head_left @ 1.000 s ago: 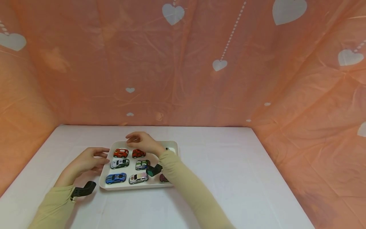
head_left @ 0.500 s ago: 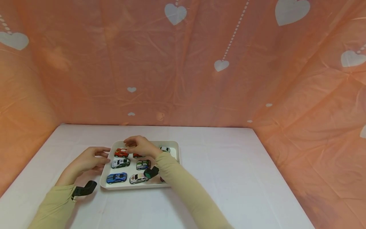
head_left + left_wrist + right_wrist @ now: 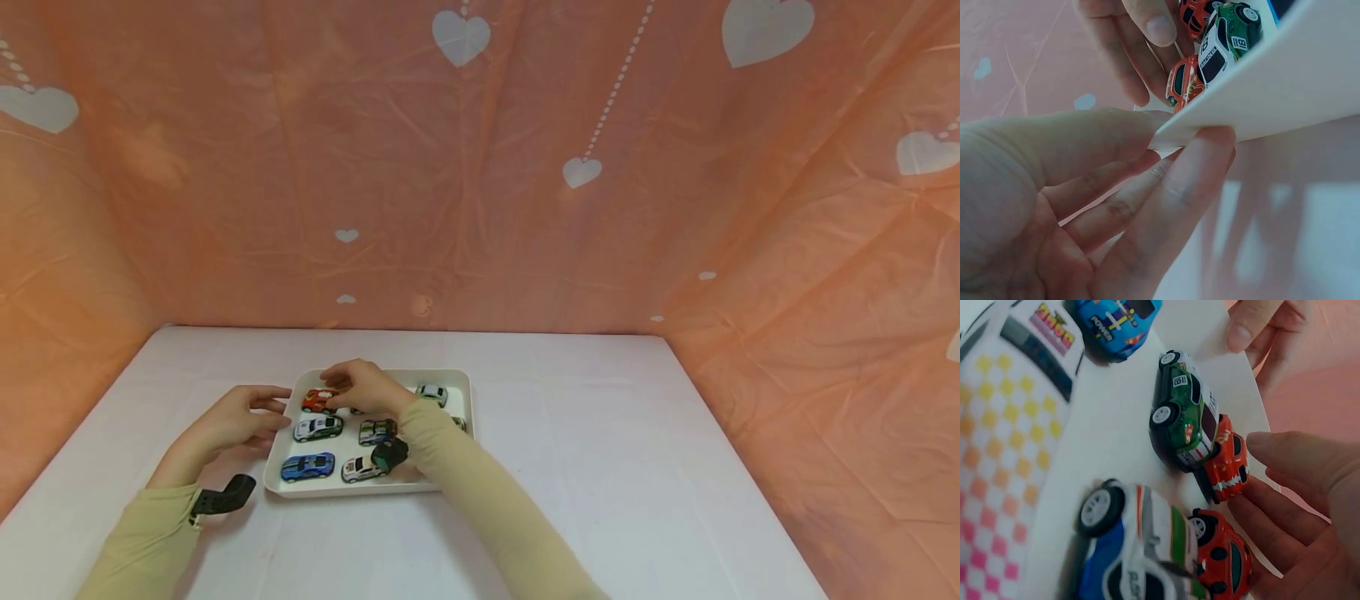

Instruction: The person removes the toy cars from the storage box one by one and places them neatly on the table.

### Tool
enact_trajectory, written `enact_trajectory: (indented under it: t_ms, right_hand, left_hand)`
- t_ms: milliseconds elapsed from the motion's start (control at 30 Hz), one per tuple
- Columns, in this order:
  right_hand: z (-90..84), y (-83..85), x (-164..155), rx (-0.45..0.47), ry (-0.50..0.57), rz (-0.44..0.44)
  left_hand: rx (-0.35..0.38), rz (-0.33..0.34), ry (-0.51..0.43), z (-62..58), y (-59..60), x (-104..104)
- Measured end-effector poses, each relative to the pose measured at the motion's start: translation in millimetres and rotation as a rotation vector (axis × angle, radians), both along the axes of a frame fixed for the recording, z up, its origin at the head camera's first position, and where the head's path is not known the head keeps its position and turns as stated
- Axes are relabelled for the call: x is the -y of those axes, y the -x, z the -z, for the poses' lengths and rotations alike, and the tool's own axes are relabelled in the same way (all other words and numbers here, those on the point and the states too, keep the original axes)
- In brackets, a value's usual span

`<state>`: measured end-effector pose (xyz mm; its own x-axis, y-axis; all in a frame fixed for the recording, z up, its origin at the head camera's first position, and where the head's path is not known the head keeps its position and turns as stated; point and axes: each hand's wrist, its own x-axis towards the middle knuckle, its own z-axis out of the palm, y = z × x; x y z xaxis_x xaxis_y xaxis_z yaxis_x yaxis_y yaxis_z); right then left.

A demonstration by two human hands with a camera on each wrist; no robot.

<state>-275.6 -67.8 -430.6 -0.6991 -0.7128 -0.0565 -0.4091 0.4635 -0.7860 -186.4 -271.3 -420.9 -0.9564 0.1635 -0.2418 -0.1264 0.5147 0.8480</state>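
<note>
Several toy cars stand in rows in a shallow white tray [image 3: 360, 492]. My left hand [image 3: 225, 422] is at the tray's left side, thumb and fingers loosely extended and touching its wall near the corner. My right hand [image 3: 367, 388] reaches over the back of the tray, fingers apart. In the right wrist view, its thumb and fingertips are right beside an orange-red car [image 3: 1229, 469] at the back left corner. A red car with black spots [image 3: 1230, 562] sits beneath the right hand, mostly hidden in the head view.
A white and green car [image 3: 318, 428], a blue car [image 3: 307, 467], a green patterned car [image 3: 377, 432] and a checkered white car [image 3: 362, 468] fill the nearer rows. A white car [image 3: 432, 394] stands at the back right. Orange heart-printed cloth [image 3: 465, 250] surrounds the white table [image 3: 600, 467].
My right hand has come down and slightly left, from above the tray's back rim to the orange-red car, uncovering the white car at the back right. My left hand keeps its place.
</note>
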Motion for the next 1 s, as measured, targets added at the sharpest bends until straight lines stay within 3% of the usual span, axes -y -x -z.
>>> enact_trajectory:
  t_ms: [1000]
  right_hand:
    - [3.8,-9.3,11.3,-0.223,-0.135,0.014]
  left_hand:
    - [0.003,-0.015,0.028,-1.4,-4.4,1.2]
